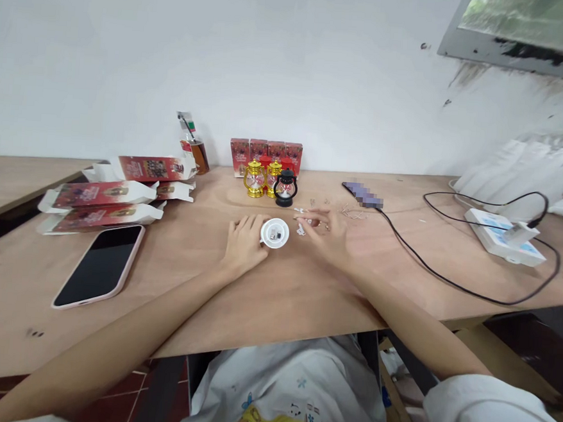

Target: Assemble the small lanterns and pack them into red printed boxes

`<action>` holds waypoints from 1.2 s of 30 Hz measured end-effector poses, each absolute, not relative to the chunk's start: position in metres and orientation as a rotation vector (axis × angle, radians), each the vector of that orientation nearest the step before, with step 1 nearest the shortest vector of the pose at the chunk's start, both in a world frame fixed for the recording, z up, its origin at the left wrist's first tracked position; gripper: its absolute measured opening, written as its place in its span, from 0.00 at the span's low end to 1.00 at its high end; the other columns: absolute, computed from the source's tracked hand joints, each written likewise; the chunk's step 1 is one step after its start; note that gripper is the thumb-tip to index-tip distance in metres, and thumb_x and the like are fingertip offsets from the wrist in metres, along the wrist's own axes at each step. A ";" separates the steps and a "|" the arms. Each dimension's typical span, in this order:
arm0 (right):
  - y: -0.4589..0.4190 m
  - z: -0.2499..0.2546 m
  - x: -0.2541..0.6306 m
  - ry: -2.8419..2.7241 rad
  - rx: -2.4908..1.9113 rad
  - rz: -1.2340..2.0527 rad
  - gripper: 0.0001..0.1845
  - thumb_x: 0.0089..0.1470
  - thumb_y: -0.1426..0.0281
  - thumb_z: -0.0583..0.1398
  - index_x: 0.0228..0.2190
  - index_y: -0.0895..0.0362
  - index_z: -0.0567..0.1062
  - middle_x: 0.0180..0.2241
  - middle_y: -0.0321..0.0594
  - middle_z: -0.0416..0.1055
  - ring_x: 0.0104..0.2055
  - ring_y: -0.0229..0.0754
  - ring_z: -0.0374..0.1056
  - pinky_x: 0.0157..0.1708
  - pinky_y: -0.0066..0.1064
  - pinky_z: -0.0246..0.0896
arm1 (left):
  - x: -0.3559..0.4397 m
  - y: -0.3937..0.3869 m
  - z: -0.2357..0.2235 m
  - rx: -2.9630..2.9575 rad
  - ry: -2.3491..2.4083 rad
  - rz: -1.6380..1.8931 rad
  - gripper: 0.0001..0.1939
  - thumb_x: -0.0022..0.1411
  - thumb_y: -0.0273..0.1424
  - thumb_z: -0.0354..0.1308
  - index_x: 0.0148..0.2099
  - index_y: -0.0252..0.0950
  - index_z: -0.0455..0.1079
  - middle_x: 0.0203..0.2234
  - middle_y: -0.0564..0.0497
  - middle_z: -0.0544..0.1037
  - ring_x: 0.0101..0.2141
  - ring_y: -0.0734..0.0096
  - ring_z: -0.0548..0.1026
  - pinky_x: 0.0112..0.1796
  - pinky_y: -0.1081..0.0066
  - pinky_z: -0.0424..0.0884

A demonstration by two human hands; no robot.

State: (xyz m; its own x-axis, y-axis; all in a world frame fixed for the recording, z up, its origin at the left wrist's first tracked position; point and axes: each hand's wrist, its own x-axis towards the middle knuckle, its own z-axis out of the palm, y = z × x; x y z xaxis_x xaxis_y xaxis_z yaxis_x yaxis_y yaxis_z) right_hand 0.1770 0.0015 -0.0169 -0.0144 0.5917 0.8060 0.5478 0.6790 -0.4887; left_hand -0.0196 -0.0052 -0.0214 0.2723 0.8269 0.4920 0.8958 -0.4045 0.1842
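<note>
My left hand is closed on the side of a round white plastic part, like a shallow cup. Its open face is turned up, and small metal and dark bits show inside it. To the right, my right hand is curled low over the table with thumb and forefinger brought together. Whatever lies between those fingertips is too small to name. Small white pieces lie around and under these fingers. Just beyond stand a black miniature lantern and two gold miniature lanterns, with red ones partly hidden behind them.
Several red printed boxes stand against the wall. Flattened cartons, a phone and a bottle are at left. Right of my hands are thin pins, another phone, a black cable and a white power strip.
</note>
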 end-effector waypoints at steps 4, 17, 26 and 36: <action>-0.019 -0.013 0.157 -1.851 -0.771 -0.013 0.05 0.58 0.66 0.58 0.36 0.54 0.71 0.34 0.39 0.76 0.36 0.38 0.73 0.36 0.32 0.68 | -0.019 -0.006 -0.021 -2.407 -1.612 -0.792 0.17 0.56 0.30 0.53 0.49 0.40 0.63 0.45 0.46 0.75 0.46 0.57 0.70 0.42 0.61 0.58; -0.022 -0.012 0.155 -1.942 -0.717 -0.217 0.02 0.58 0.72 0.58 0.34 0.54 0.72 0.30 0.37 0.76 0.31 0.37 0.69 0.35 0.32 0.65 | -0.018 -0.005 -0.022 -2.406 -1.566 -0.809 0.17 0.56 0.31 0.54 0.49 0.39 0.63 0.45 0.47 0.75 0.46 0.57 0.71 0.42 0.61 0.57; -0.022 -0.015 0.152 -1.892 -0.689 -0.086 0.03 0.56 0.74 0.59 0.32 0.53 0.71 0.29 0.36 0.73 0.33 0.39 0.67 0.35 0.32 0.63 | -0.019 -0.006 -0.023 -2.404 -1.518 -0.777 0.18 0.56 0.31 0.54 0.50 0.38 0.64 0.44 0.45 0.75 0.46 0.56 0.71 0.43 0.59 0.57; -0.016 -0.016 0.150 -1.678 -0.870 0.446 0.14 0.47 0.67 0.65 0.34 0.53 0.65 0.36 0.36 0.67 0.38 0.39 0.63 0.40 0.34 0.60 | -0.017 -0.010 -0.019 -2.428 -1.505 -0.699 0.20 0.54 0.29 0.53 0.51 0.37 0.63 0.45 0.45 0.75 0.47 0.54 0.70 0.41 0.59 0.57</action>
